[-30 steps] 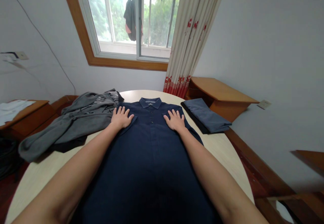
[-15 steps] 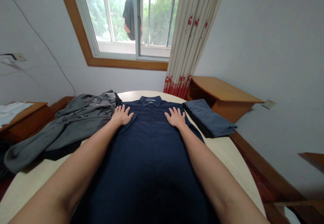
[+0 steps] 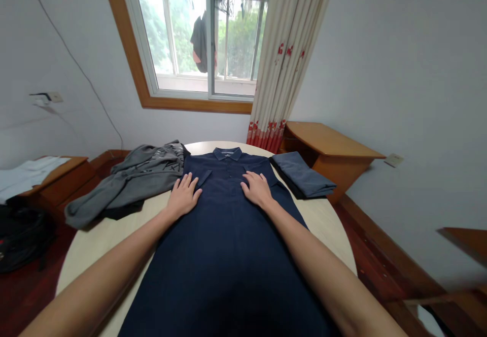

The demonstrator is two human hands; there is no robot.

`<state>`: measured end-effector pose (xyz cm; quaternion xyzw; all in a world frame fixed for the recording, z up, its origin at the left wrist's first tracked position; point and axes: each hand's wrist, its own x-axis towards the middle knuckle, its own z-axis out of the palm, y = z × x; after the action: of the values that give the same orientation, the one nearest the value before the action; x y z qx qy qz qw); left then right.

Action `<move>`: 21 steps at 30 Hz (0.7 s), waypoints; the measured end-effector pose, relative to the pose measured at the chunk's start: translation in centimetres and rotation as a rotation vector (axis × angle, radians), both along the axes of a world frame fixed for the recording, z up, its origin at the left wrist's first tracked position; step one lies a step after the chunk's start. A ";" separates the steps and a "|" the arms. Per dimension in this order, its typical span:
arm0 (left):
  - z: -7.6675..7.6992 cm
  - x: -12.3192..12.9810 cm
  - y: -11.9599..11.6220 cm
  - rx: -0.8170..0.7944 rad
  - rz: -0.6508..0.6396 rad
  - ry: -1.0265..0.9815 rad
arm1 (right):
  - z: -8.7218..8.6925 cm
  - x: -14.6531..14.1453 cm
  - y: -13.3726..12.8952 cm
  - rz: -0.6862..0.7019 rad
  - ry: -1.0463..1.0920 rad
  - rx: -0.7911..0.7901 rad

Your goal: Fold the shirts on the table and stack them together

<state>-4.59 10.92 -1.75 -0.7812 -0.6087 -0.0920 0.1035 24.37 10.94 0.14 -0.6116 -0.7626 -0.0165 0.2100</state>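
Daylit window, patterned curtain (red-flowered), pale walls

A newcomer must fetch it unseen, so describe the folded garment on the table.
Find the round, pale table below the window. On its right, near the wooden desk, lies a folded blue-grey garment atop black cloth. Its compact fold sets it apart from the flat navy shirt and rumpled grey garment on the left.

A room in a home, with a flowered curtain and hangers beyond the window.
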 end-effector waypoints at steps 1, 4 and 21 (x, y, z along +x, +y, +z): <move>-0.3 -0.7 -1.3 -0.015 0.008 -0.012 | 0.0 -0.3 -1.1 0.016 -0.001 -0.018; -0.3 -2.2 -4.9 -0.055 0.058 -0.039 | 0.3 -1.1 -4.3 0.046 -0.006 -0.055; 3.2 -5.1 -14.9 -0.338 0.290 -0.373 | -1.1 -2.1 -11.6 0.054 0.237 -0.044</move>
<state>-9.65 -3.99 1.45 -0.6619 -0.7292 -0.1156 -0.1300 22.26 -0.63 -0.98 -0.5927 -0.7489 0.0785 0.2857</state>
